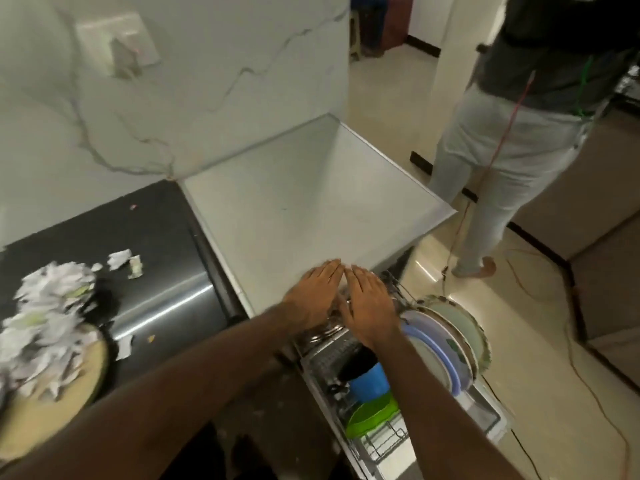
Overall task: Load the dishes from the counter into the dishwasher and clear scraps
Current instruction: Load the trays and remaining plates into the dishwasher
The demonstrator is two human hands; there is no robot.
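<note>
The marbled wall (pixel 173 98) fills the top left, with a socket plate (pixel 117 43) on it. Below it is the white dishwasher (pixel 294 202), its flat top bare. To its left runs the dark bench (pixel 156 271).

Another person (pixel 502 150) stands on the floor to the right, back to me.

The rack (pixel 384 441) is pulled out in front of me, just right of the bench edge. A row of plates (pixel 436 344) stands on edge along its right side.

A heap of torn paper scraps (pixel 52 306) sits at the left end of the bench. It spills over a round tan board (pixel 69 389).

My left hand (pixel 315 296) and right hand (pixel 370 306) lie side by side over the far end of the rack, at the front edge of the dishwasher top. Both are flat, fingers straight, fingertips almost meeting, gripping nothing. Something metal shows under them; I cannot tell if they press on it.

A blue cup (pixel 372 382) sits in the rack under my right wrist, with a green dish (pixel 370 414) just in front of it. A few loose scraps (pixel 121 259) lie on the bench beyond the heap.
</note>
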